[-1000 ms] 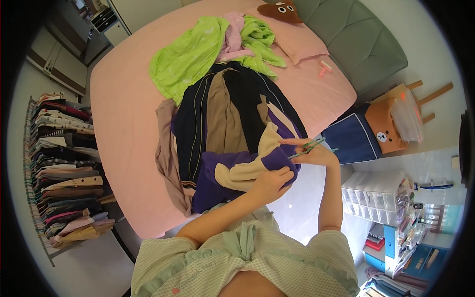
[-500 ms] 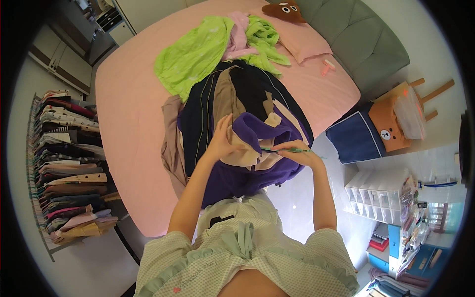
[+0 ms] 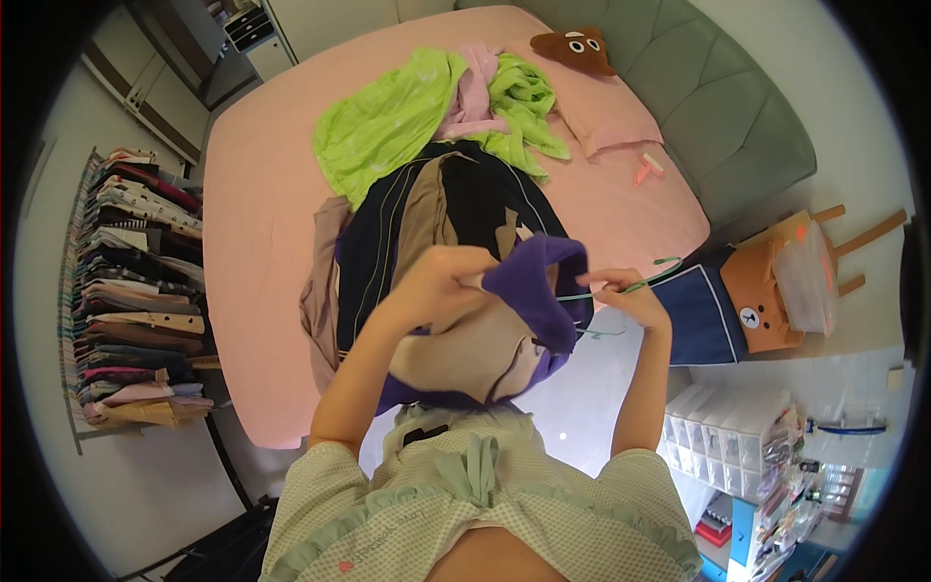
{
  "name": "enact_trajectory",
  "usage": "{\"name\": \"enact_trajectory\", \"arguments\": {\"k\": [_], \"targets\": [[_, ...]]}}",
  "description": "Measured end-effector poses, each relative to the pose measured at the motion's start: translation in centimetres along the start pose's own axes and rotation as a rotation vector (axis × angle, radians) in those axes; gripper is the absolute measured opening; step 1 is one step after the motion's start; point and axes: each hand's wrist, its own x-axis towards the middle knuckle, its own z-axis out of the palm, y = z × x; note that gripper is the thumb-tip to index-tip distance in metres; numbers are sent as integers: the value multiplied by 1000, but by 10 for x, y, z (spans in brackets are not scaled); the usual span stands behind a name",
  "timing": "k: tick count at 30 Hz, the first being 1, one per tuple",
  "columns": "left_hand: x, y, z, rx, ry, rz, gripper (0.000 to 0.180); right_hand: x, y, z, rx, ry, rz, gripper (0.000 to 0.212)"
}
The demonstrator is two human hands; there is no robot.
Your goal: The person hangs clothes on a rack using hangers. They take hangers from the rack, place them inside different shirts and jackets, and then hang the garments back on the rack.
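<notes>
My left hand (image 3: pixel 441 283) is closed on the collar edge of a purple and cream jacket (image 3: pixel 456 359), holding it up off the bed's near edge. The raised purple collar (image 3: pixel 533 296) stands in a loop between my two hands. Right of that loop, my right hand (image 3: pixel 635 299) pinches a thin green clothes hanger (image 3: pixel 667 272). Its hook end points up to the right, while part of the hanger runs into the collar opening and is hidden by the cloth. Under the jacket lie black and tan garments (image 3: pixel 427 209).
A pink-sheeted bed (image 3: pixel 257 242) carries a bright green cloth (image 3: pixel 388 112), a pillow (image 3: pixel 606 112) and a brown plush (image 3: pixel 572 48). At left hangs a full clothes rack (image 3: pixel 145 291). On the right stand a navy box (image 3: pixel 693 310), a bear-faced box (image 3: pixel 771 301) and white drawers (image 3: pixel 722 417).
My left hand has lifted the collar and brought it right. My right hand has moved right and slightly up, and more of the green hanger, including its hook, now shows.
</notes>
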Motion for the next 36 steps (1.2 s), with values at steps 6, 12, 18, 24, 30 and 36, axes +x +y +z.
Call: {"name": "enact_trajectory", "arguments": {"k": [6,12,18,24,30,36], "targets": [[28,72,-38,607,112,20,24,-6,-38,-32,-153,29,-125,13],[32,114,-42,818,152,1,24,21,-73,-24,-8,-36,-381,12],[3,81,-14,783,44,-179,24,65,-82,13,-201,-220,-501,16],[-29,54,-11,790,205,-185,26,93,-80,75,335,-454,-310,9],[-46,49,-15,741,228,-360,24,108,-106,123,-40,-369,-488,18],[-67,44,-31,609,439,-467,24,120,-110,122,-134,-473,-528,15]]}}
